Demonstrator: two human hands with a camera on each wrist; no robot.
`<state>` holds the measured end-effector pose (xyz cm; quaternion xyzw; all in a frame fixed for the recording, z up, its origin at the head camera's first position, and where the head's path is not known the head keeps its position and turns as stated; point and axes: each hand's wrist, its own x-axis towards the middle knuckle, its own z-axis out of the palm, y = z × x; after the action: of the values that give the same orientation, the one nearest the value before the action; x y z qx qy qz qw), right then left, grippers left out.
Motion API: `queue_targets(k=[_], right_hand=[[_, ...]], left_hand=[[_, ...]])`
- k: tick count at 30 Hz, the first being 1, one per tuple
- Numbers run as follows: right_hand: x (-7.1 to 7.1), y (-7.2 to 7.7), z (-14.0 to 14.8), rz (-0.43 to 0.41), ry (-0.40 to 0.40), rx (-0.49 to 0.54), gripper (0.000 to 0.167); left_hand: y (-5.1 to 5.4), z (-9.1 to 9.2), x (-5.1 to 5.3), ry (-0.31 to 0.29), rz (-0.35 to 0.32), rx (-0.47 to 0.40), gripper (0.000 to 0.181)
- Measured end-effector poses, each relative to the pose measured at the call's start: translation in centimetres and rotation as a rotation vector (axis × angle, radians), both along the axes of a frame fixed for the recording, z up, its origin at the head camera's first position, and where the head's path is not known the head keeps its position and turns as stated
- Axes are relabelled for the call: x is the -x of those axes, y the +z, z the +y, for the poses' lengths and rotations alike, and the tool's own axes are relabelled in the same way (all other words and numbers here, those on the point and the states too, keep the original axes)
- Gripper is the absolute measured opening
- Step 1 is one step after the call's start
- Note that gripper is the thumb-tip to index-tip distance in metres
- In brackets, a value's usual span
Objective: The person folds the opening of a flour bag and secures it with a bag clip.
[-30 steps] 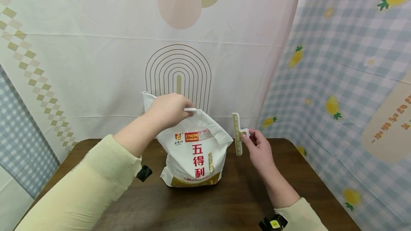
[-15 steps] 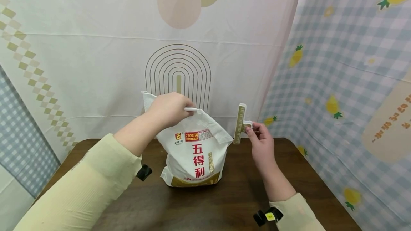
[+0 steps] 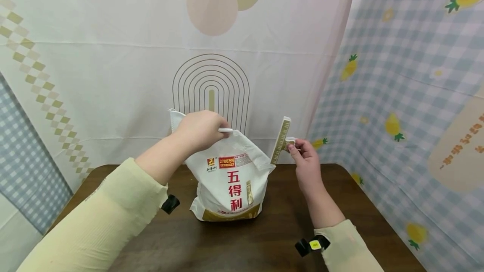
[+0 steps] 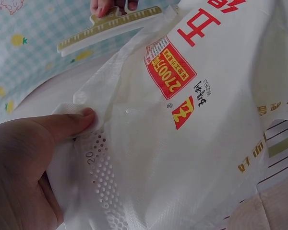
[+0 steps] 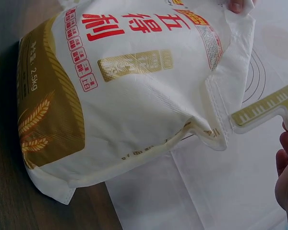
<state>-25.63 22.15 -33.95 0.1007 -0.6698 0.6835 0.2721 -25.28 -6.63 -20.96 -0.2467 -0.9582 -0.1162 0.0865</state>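
A white flour bag point(image 3: 217, 186) with red lettering and a gold base stands upright on the table. My left hand point(image 3: 200, 131) grips its gathered top edge, where a white rolled part sticks out past the fingers. In the left wrist view the thumb presses on the bag beside a strip of small holes point(image 4: 105, 179). To the right of the bag, my right hand point(image 3: 308, 165) pinches the handle of a gold and white bag clip point(image 3: 281, 139). The clip tilts, its lower end at the bag's upper right corner; whether they touch I cannot tell.
The dark wooden table point(image 3: 227, 247) spreads under the bag and both forearms. A pale printed cloth point(image 3: 295, 20) hangs close behind the bag, and a checked cloth with pineapples point(image 3: 408, 95) hangs at the right.
My right hand has risen and carried the clip upward. The clip has turned from nearly upright to leaning right, its lower end nearer the bag's corner. My left hand keeps its grip.
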Motion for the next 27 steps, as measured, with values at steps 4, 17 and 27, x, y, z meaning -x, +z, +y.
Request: queue_targets(k=[4, 17, 27], right_hand=[[0.3, -0.1, -0.3, -0.009, 0.019, -0.054, 0.015], [0.5, 1.0, -0.8, -0.038, 0.025, -0.309, 0.021], [0.7, 1.0, -1.4, 0.055, 0.003, -0.514, 0.017]], left_hand=[[-0.1, 0.0, 0.0, -0.003, 0.006, 0.003, 0.014], [-0.2, -0.2, 0.2, -0.009, 0.030, 0.005, 0.012], [-0.3, 0.0, 0.3, -0.014, 0.041, 0.013, 0.011]])
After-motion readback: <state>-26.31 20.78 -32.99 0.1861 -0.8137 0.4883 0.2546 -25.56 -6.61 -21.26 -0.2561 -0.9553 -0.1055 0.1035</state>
